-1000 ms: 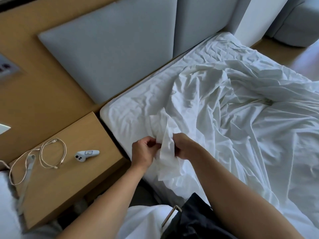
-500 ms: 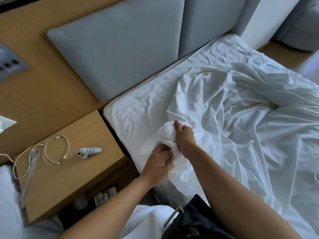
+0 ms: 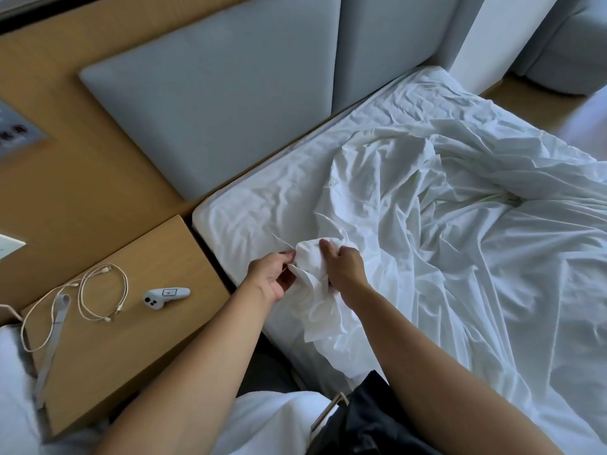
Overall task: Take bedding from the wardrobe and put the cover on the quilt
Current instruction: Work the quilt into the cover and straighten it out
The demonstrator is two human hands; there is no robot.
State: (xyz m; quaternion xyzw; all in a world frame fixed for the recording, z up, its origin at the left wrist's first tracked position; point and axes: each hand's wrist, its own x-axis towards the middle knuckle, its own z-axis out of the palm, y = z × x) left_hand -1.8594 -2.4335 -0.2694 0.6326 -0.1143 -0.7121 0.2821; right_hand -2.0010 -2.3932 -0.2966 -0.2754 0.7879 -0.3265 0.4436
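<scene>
A crumpled white quilt cover (image 3: pixel 460 224) lies spread over the bed (image 3: pixel 249 211), with one bunched corner (image 3: pixel 312 257) at the bed's near left edge. My left hand (image 3: pixel 272 277) pinches a thin white tie or edge at that corner. My right hand (image 3: pixel 345 267) grips the bunched fabric from the right, fingers curled into it. Whether the quilt is inside the cover cannot be told.
A wooden bedside table (image 3: pixel 131 339) stands left of the bed with a coiled white cable (image 3: pixel 101 297) and a small white controller (image 3: pixel 166 296). Grey padded headboard panels (image 3: pixel 213 103) line the wall. A dark bag (image 3: pixel 371 421) is at my waist.
The cover corner was held upright between both hands, then pushed down onto the bed. My left hand has since shifted left and now pinches a thin strip while the right keeps the bunch.
</scene>
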